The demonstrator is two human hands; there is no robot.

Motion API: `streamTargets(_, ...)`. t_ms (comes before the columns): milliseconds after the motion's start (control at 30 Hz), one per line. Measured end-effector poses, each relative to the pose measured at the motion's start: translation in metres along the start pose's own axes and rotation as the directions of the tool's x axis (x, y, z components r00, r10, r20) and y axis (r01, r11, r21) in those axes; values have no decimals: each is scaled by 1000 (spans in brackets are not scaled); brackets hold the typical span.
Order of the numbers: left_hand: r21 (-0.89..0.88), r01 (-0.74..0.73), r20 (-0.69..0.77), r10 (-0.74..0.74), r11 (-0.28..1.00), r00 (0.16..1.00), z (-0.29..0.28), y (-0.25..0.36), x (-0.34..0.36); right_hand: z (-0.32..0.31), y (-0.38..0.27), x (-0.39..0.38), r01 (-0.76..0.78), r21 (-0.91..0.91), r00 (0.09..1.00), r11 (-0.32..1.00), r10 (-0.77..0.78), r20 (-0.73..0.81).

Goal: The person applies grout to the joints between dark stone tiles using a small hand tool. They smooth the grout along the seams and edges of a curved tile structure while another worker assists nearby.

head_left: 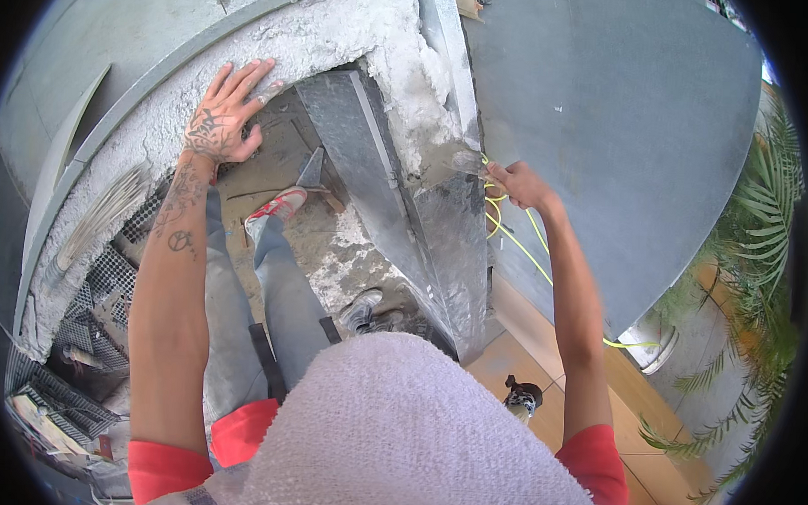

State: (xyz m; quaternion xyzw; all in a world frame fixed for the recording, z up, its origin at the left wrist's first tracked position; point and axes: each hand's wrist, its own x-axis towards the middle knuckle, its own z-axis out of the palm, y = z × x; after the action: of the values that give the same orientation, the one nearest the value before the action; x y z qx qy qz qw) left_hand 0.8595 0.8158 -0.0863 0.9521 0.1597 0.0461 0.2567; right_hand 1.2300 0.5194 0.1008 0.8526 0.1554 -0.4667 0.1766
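My left hand (224, 117), tattooed on its back, lies with fingers spread on the rough white-grey plaster (309, 35) along the curved edge. To the right, my right hand (518, 184) is closed around the hidden handle of a small, grey, flat-bladed trowel (466, 160). Its blade points left and rests at the lower end of the plastered strip, beside a patch of darker wet mortar (434, 162). A yellow-green cord (522, 246) loops under my right hand and runs down past that forearm.
A dark grey slab (604, 126) spans the right side. Below lies a dusty floor with grey-trousered legs (287, 280), a red-white shoe (279, 205) and a wooden-handled metal tool (312, 171). Black plastic grating (110, 273) sits left. A palm (770, 212) stands far right.
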Motion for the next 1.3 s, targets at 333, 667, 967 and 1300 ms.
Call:
streamTargets(333,45,-28,-46,30,999,999,7,-3,-3,42,46,47,180,-72,979,981,-186,-84)
streamTargets(667,27,10,-1,-10,1000,1000,5,1,4,-15,48,14,70,-260,998,963,-68,15)
streamTargets(967,24,-37,-36,38,999,999,5,-2,0,9,49,68,193,-50,977,980,-197,-88)
streamTargets(1300,47,-23,-14,24,999,1000,3,-1,1,-27,57,47,112,-180,991,977,-97,92)
